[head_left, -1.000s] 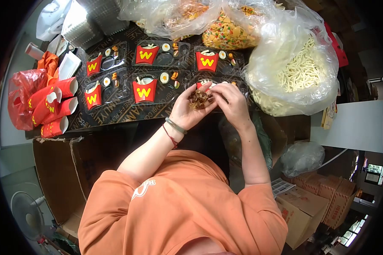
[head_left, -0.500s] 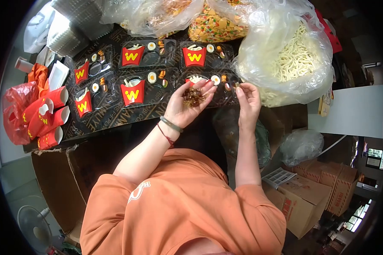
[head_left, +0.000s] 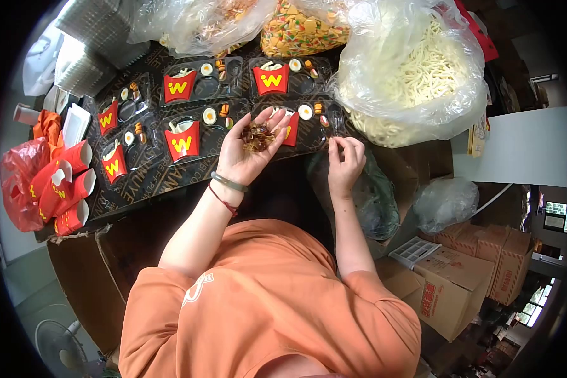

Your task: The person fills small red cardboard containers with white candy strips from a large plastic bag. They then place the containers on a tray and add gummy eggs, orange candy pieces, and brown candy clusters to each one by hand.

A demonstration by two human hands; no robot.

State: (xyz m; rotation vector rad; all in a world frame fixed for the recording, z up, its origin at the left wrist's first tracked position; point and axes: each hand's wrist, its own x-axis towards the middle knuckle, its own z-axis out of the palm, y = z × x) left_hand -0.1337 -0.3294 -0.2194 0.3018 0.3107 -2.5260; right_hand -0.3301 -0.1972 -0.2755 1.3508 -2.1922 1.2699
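Observation:
My left hand (head_left: 240, 161) is palm up with fingers slightly curled, cradling a small heap of glossy amber-brown translucent pieces (head_left: 258, 137). It covers part of the nearest right-hand clear plastic tray (head_left: 309, 140). That tray's red fries box (head_left: 291, 130), marked with a yellow W, is partly hidden; a miniature fried egg (head_left: 305, 112) and tiny burger-like pieces (head_left: 319, 108) show beside it. At the tray's lower right corner, my right hand (head_left: 348, 165) has thumb and fingers pinched together; anything between them is too small to make out.
Several similar filled trays (head_left: 181, 143) stand in two rows. Behind are a bag of white strips (head_left: 431, 75) and a bag of colourful pieces (head_left: 303, 31). Red fries boxes (head_left: 60, 189) lie at left, below stacked clear trays (head_left: 91, 38). Cardboard boxes (head_left: 450, 283) sit at lower right.
The view has shifted, moving the table leftward in frame. My left hand has moved left with the brown pieces. My right hand has come down a little toward me, its fingers more curled.

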